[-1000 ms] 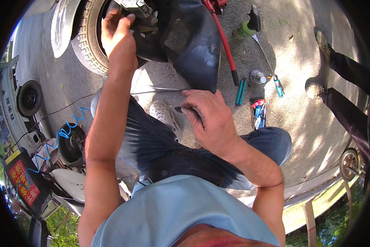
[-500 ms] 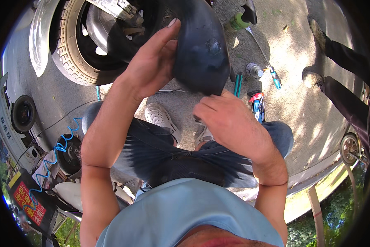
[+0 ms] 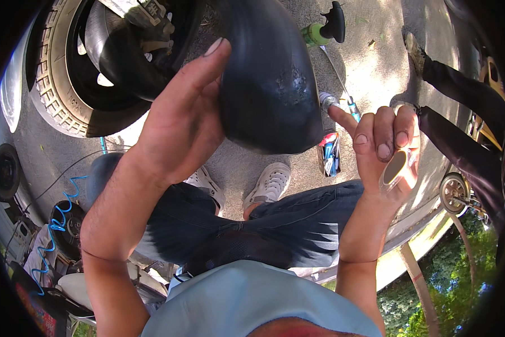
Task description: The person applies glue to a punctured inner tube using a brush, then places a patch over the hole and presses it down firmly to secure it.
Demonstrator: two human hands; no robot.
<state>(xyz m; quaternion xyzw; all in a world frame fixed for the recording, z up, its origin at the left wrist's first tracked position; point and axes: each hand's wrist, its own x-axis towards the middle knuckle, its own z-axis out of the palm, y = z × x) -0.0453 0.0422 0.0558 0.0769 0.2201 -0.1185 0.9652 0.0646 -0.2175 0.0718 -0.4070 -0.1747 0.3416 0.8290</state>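
A black rubber inner tube (image 3: 266,73) hangs in front of me, with a rough, shiny spot on its rounded side. My left hand (image 3: 179,115) grips its left side; the thumb points up and the other fingers are partly hidden behind the rubber. Off to the right and apart from the tube, my right hand (image 3: 370,146) is turned palm up. Its curled fingers hold a small oval-ended piece (image 3: 396,168) with a dull grey-brown face and a pale rim, whose exact kind I cannot make out. The index finger stretches out toward the tube.
A wheel with a chunky tyre (image 3: 56,84) stands at the upper left. Right of the tube are a green spray bottle (image 3: 315,35), a blue-handled screwdriver (image 3: 354,110), a clear bottle (image 3: 327,101) and a box of small tools (image 3: 332,157). A person's dark-trousered legs (image 3: 460,126) are at the right.
My right hand has left the tube's lower edge, moved right and turned palm up, bringing the oval-ended piece into sight. My left hand keeps its hold; the view has shifted.
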